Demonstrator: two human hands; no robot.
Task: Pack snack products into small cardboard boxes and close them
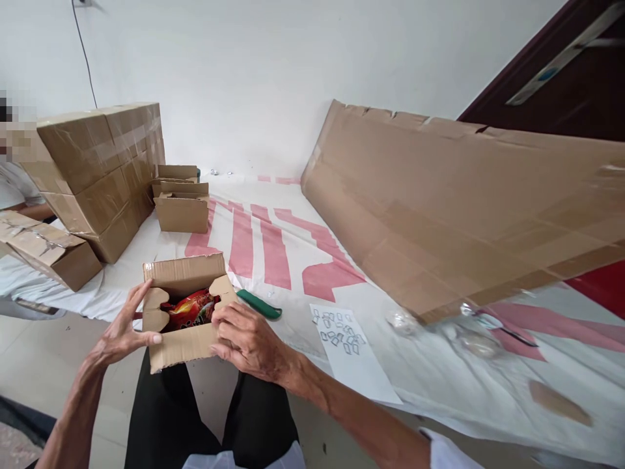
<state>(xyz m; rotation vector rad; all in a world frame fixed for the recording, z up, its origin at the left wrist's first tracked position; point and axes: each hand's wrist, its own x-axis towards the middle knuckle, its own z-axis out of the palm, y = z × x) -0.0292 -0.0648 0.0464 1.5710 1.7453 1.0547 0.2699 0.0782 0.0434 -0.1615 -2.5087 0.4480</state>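
A small cardboard box (188, 344) with raised flaps sits at the near edge of the table, above my lap. Inside it lies a shiny red package (191, 309) with a colourful print, partly covered by the side flaps. My left hand (121, 329) grips the box's left end, thumb at the front flap and fingers at the back corner. With bent fingers, my right hand (251, 342) holds the right front corner by the flap; its fingertips are partly hidden. Just beyond that hand lies a curved green object (261, 304), its kind unclear.
Stacked taped cartons (97, 163) stand at the left, with a worn carton (53, 251) before them. Open small boxes (181, 213) sit behind. A paper sheet with drawn marks (349, 352) and a large cardboard sheet (454, 208) are on the right. Another person's arm (36, 210) shows far left.
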